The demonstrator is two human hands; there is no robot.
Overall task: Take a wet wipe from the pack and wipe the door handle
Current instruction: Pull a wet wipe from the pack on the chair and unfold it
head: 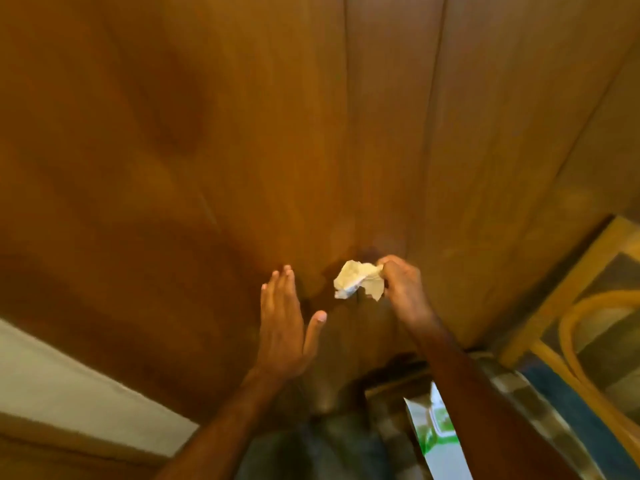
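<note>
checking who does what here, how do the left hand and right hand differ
The left hand is open and empty, its fingers straight and flat toward the wooden door. The right hand is closed, pinching a crumpled white wipe. Both are bare and raised in front of the door.

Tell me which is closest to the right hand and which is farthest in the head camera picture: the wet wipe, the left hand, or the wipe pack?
1. Wet wipe: pinched in the right hand, at the door.
2. Left hand: flat on the door, to the left of the wipe.
3. Wipe pack: low down, under the right forearm.
</note>
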